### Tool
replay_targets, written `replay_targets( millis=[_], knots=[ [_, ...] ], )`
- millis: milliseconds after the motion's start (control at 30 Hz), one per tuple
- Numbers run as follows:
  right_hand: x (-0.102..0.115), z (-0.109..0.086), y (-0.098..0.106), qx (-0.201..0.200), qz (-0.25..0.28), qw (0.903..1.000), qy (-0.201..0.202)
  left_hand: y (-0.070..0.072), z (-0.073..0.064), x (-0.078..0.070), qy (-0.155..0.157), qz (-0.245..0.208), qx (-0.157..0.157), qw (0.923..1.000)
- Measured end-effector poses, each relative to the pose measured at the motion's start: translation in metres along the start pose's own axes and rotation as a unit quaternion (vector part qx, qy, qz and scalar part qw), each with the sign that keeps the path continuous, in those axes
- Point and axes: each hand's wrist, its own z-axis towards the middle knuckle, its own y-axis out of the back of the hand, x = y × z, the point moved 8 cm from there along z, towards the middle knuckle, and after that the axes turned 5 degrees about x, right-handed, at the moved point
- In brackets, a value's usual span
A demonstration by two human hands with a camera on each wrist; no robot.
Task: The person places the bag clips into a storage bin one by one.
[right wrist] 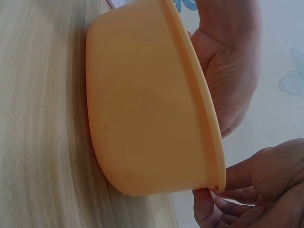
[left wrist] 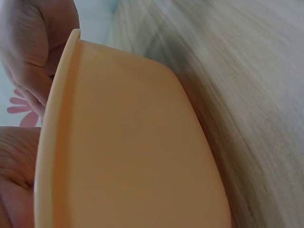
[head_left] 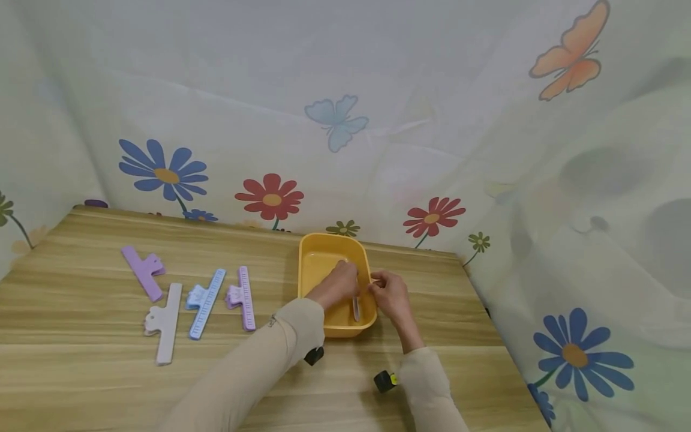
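Left hand (head_left: 340, 281) inside the yellow bin (head_left: 314, 270), grip can't be told; right hand (head_left: 393, 294) pinches its rim (right wrist: 205, 92), near the tabletop's (head_left: 81, 372) far edge; best brace it steady.

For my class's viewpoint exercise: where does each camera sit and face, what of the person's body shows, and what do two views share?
Head: on the head, looking forward and down at table, clips and yellow tub; sleeves, left hand and right hand show.
Left wrist: on that wrist, facing the tub's outer wall, turned sideways; parts of both hands show.
Right wrist: on that wrist, sideways, facing the tub's outer wall; both hands show, the right at the rim.
Shared: both wrist views show tub and hands.
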Motion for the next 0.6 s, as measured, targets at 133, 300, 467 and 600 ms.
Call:
replay_targets(
  millis=[133, 300, 467, 600],
  knots=[
    [0.0007, 0.0002, 0.0002, 0.000, -0.009, 0.9999, 0.006, 0.0024, -0.0030, 0.0038, 0.001, 0.010, -0.003, 0.9999],
    [0.0006, 0.0005, -0.0007, 0.004, -0.015, 0.9999, 0.003, 0.0062, -0.0044, 0.0076, -0.005, 0.043, 0.000, 0.9990],
    [0.0006, 0.0001, -0.0004, 0.003, -0.015, 0.9999, -0.003, 0.0074, -0.0036, 0.0095, 0.000, 0.050, 0.002, 0.9988],
    [0.0011, 0.0005, 0.0003, 0.003, -0.016, 0.9999, 0.000, 0.0073, -0.0042, 0.0094, -0.005, 0.043, 0.001, 0.9990]
  ],
)
